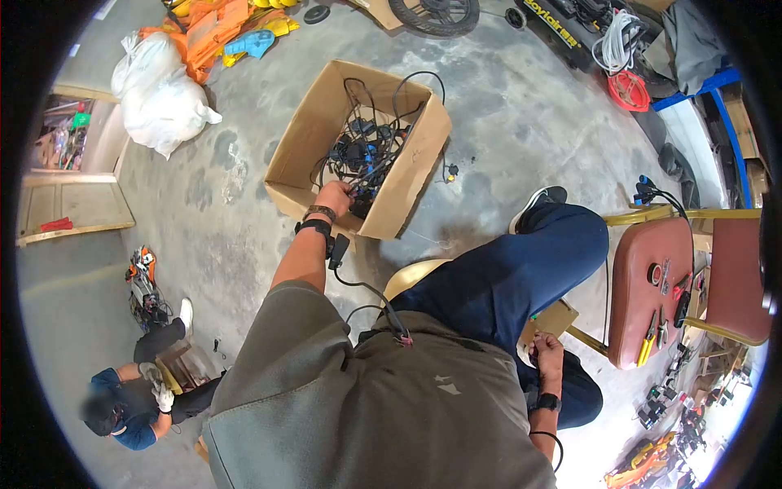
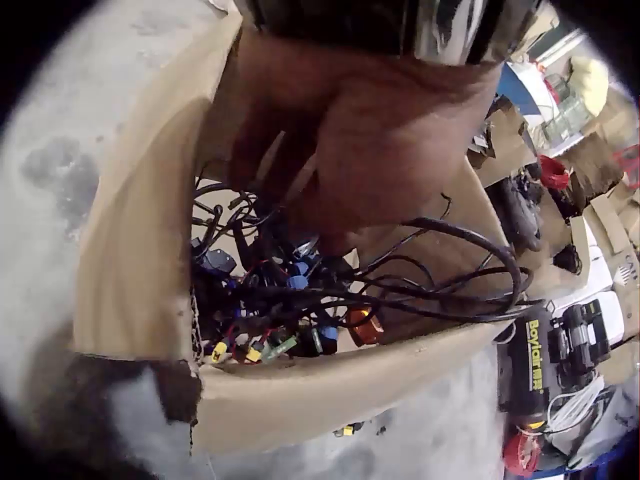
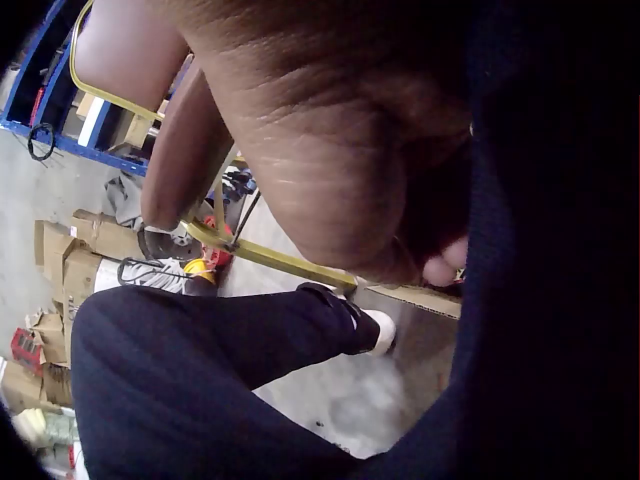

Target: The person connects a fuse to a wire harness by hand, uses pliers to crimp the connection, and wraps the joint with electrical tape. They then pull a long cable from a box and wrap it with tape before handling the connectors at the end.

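Observation:
In the head view, my left hand [image 1: 332, 198] reaches over the near wall of an open cardboard box [image 1: 419, 167], its fingers bent and pinching among thin black cables [image 1: 358, 159]. The left wrist view shows the hand [image 2: 365, 150] from behind, fingers pointing down into the tangle; their tips are hidden. A thick black cable [image 2: 470, 235] loops out beside it, with blue and yellow connectors [image 2: 255, 353] below. My right hand [image 1: 548, 356] is beside my right leg with bent fingers, close over a small cardboard piece [image 1: 558, 318]. I cannot tell whether those fingers hold something small.
At the right, a reddish chair [image 1: 643, 281] carries pliers [image 1: 648, 338] and a tape roll [image 1: 654, 274]. A white sack [image 1: 159, 94] and orange fabric [image 1: 212, 37] lie beyond the box to the left. Another person [image 1: 134, 399] sits at lower left.

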Demonstrator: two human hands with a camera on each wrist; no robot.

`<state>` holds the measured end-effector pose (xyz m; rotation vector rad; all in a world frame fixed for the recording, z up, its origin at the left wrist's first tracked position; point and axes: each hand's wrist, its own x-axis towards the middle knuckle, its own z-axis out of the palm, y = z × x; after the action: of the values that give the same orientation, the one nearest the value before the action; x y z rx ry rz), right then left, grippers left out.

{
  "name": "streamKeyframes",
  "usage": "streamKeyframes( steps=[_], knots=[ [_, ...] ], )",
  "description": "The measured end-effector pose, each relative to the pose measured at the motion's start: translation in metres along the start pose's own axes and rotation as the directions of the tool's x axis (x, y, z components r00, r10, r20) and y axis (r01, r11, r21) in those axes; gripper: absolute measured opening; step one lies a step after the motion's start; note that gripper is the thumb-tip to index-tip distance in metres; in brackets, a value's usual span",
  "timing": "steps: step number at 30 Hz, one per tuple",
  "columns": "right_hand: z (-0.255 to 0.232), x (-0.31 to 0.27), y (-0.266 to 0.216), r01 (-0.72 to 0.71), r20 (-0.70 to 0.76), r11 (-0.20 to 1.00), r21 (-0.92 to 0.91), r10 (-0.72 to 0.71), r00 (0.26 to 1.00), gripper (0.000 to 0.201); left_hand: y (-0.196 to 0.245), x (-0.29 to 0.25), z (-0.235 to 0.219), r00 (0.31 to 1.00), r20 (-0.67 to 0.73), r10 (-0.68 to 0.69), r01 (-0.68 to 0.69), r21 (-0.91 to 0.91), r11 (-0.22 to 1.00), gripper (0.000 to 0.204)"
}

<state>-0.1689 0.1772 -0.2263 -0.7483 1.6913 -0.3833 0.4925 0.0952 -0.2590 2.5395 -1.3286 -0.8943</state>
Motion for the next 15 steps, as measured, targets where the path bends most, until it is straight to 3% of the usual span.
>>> streamKeyframes(
  steps=[2, 5, 8, 11, 15],
  knots=[
    [0.001, -0.002, -0.003, -0.007, 0.0, 1.0, -0.001, 0.007, 1.0, 0.009, 0.007, -0.005, -0.004, 0.995, 0.008, -0.095, 0.095, -0.142, 0.985, 0.019],
    [0.0, -0.002, -0.003, 0.01, 0.008, 1.0, -0.013, -0.01, 1.0, 0.01, -0.022, 0.01, 0.014, 0.986, -0.094, -0.139, 0.089, -0.413, 0.906, 0.025],
    [0.002, -0.001, -0.004, 0.022, 0.007, 1.0, 0.002, -0.022, 1.0, 0.01, -0.014, 0.003, 0.003, 0.967, -0.219, -0.126, 0.013, -0.453, 0.891, 0.027],
    [-0.004, -0.001, -0.002, 0.015, 0.018, 0.998, -0.062, -0.014, 1.0, 0.017, -0.021, 0.015, 0.009, 0.937, -0.288, -0.196, 0.028, -0.498, 0.867, 0.029],
    [-0.002, -0.003, -0.004, 0.023, 0.031, 1.0, 0.004, -0.023, 0.999, 0.016, -0.007, 0.009, -0.008, 0.934, -0.158, -0.321, 0.233, -0.413, 0.88, 0.051]
  ],
)
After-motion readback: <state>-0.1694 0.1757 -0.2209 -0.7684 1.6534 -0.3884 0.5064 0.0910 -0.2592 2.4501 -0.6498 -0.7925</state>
